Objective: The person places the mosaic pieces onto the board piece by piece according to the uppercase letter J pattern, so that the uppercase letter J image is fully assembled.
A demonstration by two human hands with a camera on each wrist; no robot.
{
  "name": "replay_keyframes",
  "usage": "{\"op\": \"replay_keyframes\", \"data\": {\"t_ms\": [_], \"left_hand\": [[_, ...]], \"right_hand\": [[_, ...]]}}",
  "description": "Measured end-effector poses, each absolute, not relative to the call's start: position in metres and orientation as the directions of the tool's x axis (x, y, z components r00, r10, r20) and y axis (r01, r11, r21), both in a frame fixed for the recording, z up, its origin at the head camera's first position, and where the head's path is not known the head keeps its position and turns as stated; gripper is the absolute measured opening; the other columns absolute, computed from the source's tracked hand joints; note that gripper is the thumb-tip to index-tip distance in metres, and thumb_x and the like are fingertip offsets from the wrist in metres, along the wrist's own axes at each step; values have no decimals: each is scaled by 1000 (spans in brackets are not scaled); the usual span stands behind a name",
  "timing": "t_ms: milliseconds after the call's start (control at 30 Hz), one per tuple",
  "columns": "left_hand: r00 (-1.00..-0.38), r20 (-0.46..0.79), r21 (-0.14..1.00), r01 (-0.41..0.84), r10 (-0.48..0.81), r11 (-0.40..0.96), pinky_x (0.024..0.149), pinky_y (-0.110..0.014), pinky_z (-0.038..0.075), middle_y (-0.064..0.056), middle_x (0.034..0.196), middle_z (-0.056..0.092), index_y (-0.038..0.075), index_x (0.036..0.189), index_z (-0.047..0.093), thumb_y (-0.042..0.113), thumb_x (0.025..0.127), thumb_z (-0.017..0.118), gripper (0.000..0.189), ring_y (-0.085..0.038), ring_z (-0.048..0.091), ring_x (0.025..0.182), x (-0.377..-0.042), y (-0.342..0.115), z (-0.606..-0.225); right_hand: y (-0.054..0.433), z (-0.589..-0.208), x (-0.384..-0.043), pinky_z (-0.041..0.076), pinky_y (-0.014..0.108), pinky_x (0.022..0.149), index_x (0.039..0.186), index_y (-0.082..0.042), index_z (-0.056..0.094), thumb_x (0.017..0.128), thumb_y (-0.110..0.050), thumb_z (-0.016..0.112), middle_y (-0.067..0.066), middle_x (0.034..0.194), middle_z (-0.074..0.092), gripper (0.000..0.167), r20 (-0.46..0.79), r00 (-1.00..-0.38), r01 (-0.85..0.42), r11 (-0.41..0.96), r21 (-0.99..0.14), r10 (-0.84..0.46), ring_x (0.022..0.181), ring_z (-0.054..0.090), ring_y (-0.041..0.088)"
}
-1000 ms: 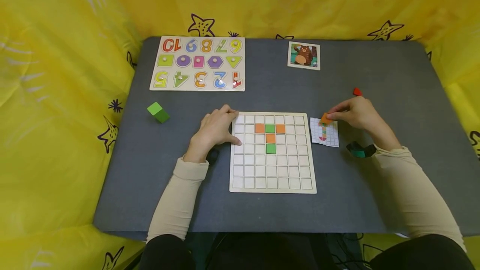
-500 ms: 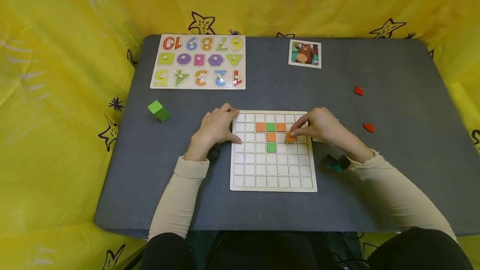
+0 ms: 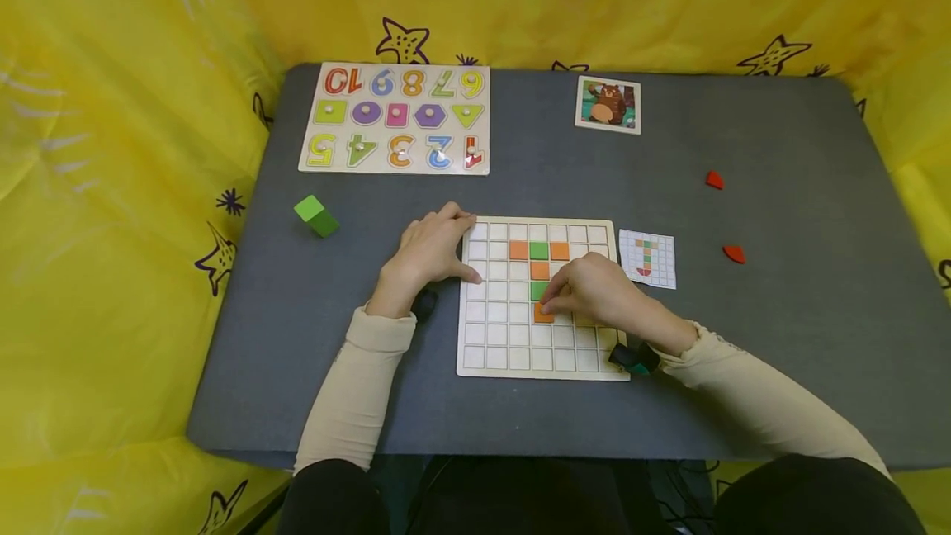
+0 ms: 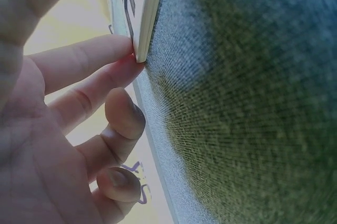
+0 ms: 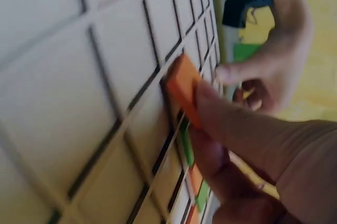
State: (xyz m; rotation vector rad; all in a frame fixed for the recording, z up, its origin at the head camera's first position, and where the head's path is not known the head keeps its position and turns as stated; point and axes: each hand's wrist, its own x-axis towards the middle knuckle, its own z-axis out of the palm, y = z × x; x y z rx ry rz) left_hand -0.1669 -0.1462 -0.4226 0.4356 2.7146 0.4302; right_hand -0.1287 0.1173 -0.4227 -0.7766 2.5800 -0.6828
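Observation:
A pale wooden grid board (image 3: 498, 357) lies in front of me. Near its top sit orange (image 3: 518, 250) and green tiles (image 3: 538, 251) in a T shape. My right hand (image 3: 598, 291) pinches an orange square tile (image 3: 544, 314) between thumb and fingers, just below the lower green tile (image 3: 537, 291). In the right wrist view that orange tile (image 5: 182, 89) stands tilted over a cell. My left hand (image 3: 427, 254) rests along the board's left edge, thumb and fingers spread. Its fingertips touch the board's corner (image 4: 141, 50) in the left wrist view.
Right of the board lies a pattern card (image 3: 648, 260), with two red pieces (image 3: 714, 180) beyond it. A green block (image 3: 316, 216) stands at the left. Farther back are a number puzzle (image 3: 394, 126) and a bear picture puzzle (image 3: 607, 104).
My right hand has carried the orange tile from above the pattern card leftward over the board, then down to below the lower green tile. The left hand has stayed at the board's edge.

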Motion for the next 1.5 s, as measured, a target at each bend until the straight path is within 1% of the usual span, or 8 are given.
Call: {"op": "replay_keyframes", "data": {"t_ms": [167, 367, 567, 700, 900, 1267, 1367, 1500], "left_hand": [[-888, -300, 348, 237, 348, 907, 100, -50, 47, -7, 152, 52, 11, 154, 50, 45, 73, 93, 97, -34, 57, 127, -168, -147, -422], [-886, -306, 354, 235, 350, 905, 101, -50, 47, -6, 152, 51, 12, 155, 49, 45, 73, 93, 98, -34, 57, 128, -169, -146, -422], [-884, -312, 372, 223, 348, 901, 103, -51, 47, -7, 154, 50, 11, 155, 49, 44, 74, 93, 98, -34, 55, 132, -169, -146, -424], [-882, -312, 383, 224, 354, 896, 106, -53, 46, -7, 154, 50, 11, 155, 49, 43, 73, 93, 99, -35, 55, 135, -169, -146, -424], [-880, -314, 407, 214, 356, 888, 109, -56, 46, -8, 154, 49, 10, 155, 48, 42, 72, 94, 101, -34, 55, 137, -169, -147, -424], [-883, -304, 425, 210, 358, 881, 107, -55, 48, -8, 153, 50, 9, 155, 49, 41, 72, 95, 100, -32, 57, 135, -169, -146, -426], [-884, -304, 424, 208, 355, 881, 108, -56, 47, -8, 153, 50, 9, 154, 49, 41, 72, 95, 100, -33, 56, 135, -169, -146, -425], [-885, -304, 422, 208, 354, 883, 108, -55, 47, -8, 153, 50, 10, 154, 49, 41, 72, 95, 100, -35, 55, 134, -168, -147, -424]], "right_hand": [[110, -425, -120, 46, 27, 63, 78, -19, 84, 79, -23, 90, -6, 78, 80, 7, -76, -792, -512, 726, -459, -606, 70, 69, 12], [107, -425, -112, 32, 30, 66, 78, -23, 84, 78, -26, 90, -8, 78, 79, 6, -55, -807, -532, 764, -364, -588, 73, 65, 14], [108, -424, -104, 29, 30, 66, 79, -26, 84, 74, -32, 91, -10, 76, 76, 10, 10, -763, -628, 738, -246, -646, 71, 64, 14], [120, -423, -107, 35, 28, 64, 81, -23, 85, 76, -26, 90, -8, 78, 78, 8, 47, -747, -640, 698, -321, -663, 73, 69, 13], [155, -415, -127, 49, 33, 58, 85, -13, 86, 78, -17, 88, 4, 84, 82, 8, 40, -829, -526, 752, -399, -558, 76, 76, 21], [258, -417, -163, 34, 32, 57, 96, -8, 84, 84, -24, 85, 24, 98, 78, 20, -57, -977, -177, 925, -337, -208, 61, 53, 23], [282, -420, -165, 38, 34, 57, 100, -7, 83, 87, -26, 83, 28, 105, 75, 22, -101, -985, -99, 938, -332, -140, 72, 62, 36], [305, -422, -165, 47, 50, 66, 103, -7, 82, 89, -26, 81, 32, 117, 70, 24, -139, -987, -31, 947, -320, -79, 96, 64, 51]]}}
